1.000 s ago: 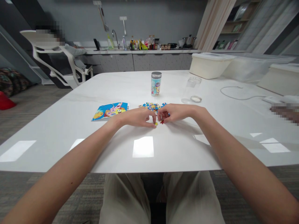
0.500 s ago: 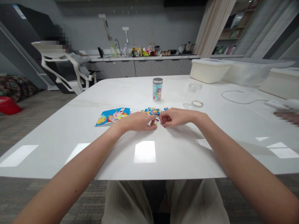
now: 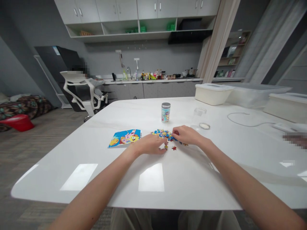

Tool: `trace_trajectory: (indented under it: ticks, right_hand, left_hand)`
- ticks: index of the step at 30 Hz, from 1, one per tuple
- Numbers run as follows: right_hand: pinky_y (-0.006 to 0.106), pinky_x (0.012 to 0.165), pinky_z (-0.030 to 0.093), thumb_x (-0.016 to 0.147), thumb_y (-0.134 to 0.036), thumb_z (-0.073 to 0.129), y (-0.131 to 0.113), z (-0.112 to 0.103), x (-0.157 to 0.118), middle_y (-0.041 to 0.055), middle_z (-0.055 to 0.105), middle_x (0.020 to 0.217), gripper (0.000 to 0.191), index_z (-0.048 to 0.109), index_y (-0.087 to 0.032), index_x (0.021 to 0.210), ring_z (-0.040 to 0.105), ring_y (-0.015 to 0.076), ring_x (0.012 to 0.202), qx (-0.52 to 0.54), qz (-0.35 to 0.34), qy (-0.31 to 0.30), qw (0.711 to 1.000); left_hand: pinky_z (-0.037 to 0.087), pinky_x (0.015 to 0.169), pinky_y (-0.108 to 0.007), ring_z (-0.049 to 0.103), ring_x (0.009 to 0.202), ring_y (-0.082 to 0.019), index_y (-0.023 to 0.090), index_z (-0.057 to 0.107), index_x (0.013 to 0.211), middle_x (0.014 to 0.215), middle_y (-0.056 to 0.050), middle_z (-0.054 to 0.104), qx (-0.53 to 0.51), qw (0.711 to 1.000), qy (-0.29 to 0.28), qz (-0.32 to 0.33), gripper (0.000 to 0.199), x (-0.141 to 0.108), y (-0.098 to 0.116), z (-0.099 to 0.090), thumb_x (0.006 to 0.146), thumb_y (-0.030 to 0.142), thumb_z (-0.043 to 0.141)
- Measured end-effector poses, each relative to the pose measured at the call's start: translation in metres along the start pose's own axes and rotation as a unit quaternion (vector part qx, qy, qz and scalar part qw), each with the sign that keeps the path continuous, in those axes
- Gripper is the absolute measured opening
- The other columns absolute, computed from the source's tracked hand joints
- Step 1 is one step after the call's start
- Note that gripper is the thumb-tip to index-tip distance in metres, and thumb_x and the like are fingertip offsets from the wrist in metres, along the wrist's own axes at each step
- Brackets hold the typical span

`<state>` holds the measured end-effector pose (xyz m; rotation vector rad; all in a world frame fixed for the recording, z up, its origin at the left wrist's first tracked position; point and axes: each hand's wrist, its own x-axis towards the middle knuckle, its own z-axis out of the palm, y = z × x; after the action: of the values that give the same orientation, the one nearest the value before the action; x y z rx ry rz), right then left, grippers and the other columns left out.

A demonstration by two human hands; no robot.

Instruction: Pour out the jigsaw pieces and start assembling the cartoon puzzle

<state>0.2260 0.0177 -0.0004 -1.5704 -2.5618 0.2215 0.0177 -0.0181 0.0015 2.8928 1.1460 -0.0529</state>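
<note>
A loose heap of small jigsaw puzzle pieces (image 3: 163,132), blue, yellow and red, lies on the white table. My left hand (image 3: 152,144) rests at the near left side of the heap, thumb and fingertips closed around a yellowish puzzle piece (image 3: 166,147). At the right side of the heap, the curled fingers of my right hand (image 3: 187,134) reach down among the pieces; whatever is between them is hidden. A separate red puzzle piece (image 3: 174,148) lies flat between the hands, nearer to me. Left of my left hand is a blue cartoon picture sheet (image 3: 126,137).
Behind the heap stands a printed jar with a silver lid (image 3: 165,112). A clear container (image 3: 200,111) and a round lid (image 3: 204,126) are to the right. Farther off are a cable (image 3: 240,123), white storage boxes (image 3: 212,94) and a person in a chair (image 3: 82,86).
The head view has tilted up, so the table appears lower. My right hand has moved away from my left toward the heap, uncovering the red piece. My left hand stays near the same spot.
</note>
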Motion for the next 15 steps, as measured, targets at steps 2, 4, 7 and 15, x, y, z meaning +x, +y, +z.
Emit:
trace_trajectory:
  ticks: [2,4,7,15]
  right_hand:
    - [0.026,0.060,0.035,0.089,-0.031,0.044,0.003,0.007,0.004,0.0075,0.072,0.092,0.025,0.067,-0.020,0.088,0.063,0.0202,0.081,-0.001,0.036,0.032,0.999]
    - [0.026,0.061,0.036,0.090,-0.029,0.042,0.005,0.013,0.006,0.0085,0.071,0.098,0.026,0.067,-0.019,0.092,0.063,0.0207,0.085,0.005,0.066,0.040,0.997]
    - [0.027,0.066,0.039,0.091,-0.027,0.041,0.005,0.017,0.008,0.0095,0.070,0.105,0.026,0.066,-0.019,0.096,0.063,0.0223,0.093,-0.004,0.093,0.052,0.994]
    - [0.032,0.078,0.042,0.097,-0.024,0.028,0.001,0.017,0.006,0.0176,0.064,0.116,0.036,0.063,-0.016,0.105,0.061,0.0272,0.106,-0.013,0.176,0.112,0.978]
  left_hand:
    - [0.046,0.071,-0.030,0.066,0.078,-0.022,0.024,0.066,0.107,0.083,-0.005,0.071,0.001,1.000,0.001,0.001,0.025,0.000,-0.001,-0.001,0.087,0.035,0.056]
    - [0.046,0.073,-0.031,0.067,0.081,-0.022,0.025,0.068,0.104,0.083,-0.005,0.071,0.001,1.000,0.000,0.003,0.023,-0.001,-0.002,-0.001,0.086,0.035,0.057]
    - [0.046,0.073,-0.030,0.067,0.082,-0.023,0.024,0.069,0.097,0.083,-0.005,0.071,-0.001,1.000,0.001,0.003,0.021,-0.001,-0.005,-0.001,0.085,0.038,0.059]
    - [0.046,0.070,-0.031,0.067,0.081,-0.023,0.023,0.066,0.093,0.087,-0.007,0.071,0.029,0.999,0.005,-0.014,0.025,-0.002,-0.015,0.001,0.090,0.044,0.053]
